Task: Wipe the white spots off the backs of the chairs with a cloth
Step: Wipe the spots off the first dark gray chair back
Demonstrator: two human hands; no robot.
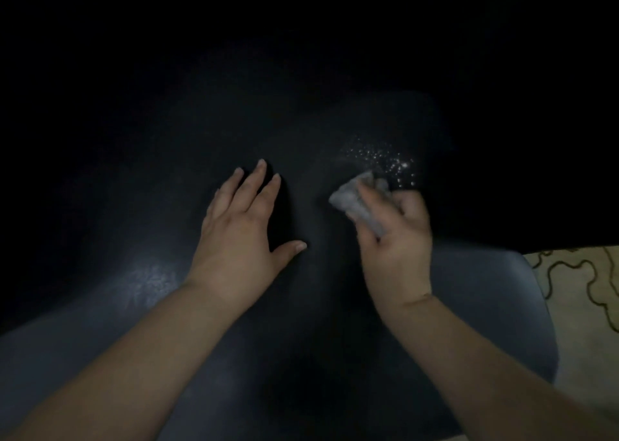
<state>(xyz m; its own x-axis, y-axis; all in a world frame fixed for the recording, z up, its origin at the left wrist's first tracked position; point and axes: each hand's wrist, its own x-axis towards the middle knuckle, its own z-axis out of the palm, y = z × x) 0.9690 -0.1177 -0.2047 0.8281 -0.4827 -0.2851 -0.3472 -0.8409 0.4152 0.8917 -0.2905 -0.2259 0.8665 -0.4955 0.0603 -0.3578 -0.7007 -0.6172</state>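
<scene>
A dark, smooth chair back (174, 206) fills most of the head view. A cluster of small white spots (385, 159) sits on it to the right of centre. My right hand (395, 239) grips a crumpled grey cloth (355, 196), which lies against the chair just below and left of the spots. My left hand (241, 226) rests flat on the chair back with fingers spread, about a hand's width left of the cloth.
The scene is very dim and the upper part is black. A pale patterned floor or fabric (582, 300) shows at the right edge beyond the chair's rim. A faint glare (150, 283) lies on the chair at the left.
</scene>
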